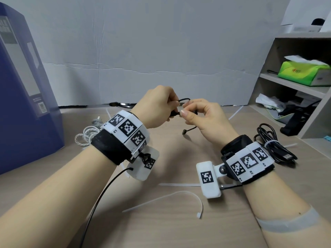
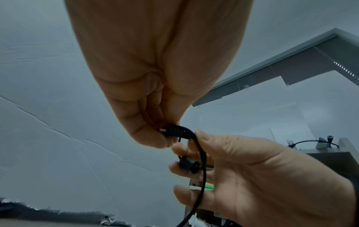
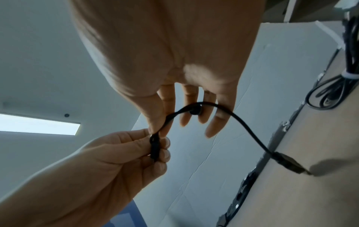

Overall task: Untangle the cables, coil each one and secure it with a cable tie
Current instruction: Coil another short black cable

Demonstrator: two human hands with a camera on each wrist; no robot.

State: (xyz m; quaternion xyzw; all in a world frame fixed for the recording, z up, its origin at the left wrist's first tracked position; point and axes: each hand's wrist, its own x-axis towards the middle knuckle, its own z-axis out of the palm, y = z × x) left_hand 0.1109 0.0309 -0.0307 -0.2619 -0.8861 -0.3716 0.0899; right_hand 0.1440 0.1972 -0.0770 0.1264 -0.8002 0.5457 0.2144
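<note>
Wooden table [image 1: 170, 230]: loose white cable ties [image 1: 166, 199], tied black cable bundle [image 1: 274, 145], white cable coil [image 1: 86, 135].

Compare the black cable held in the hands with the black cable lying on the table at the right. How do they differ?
The held cable is short, loose and untied, up between the left hand and right hand. The tied cable is longer, coiled, bound with a white cable tie and lies on the table. Both are black.
</note>
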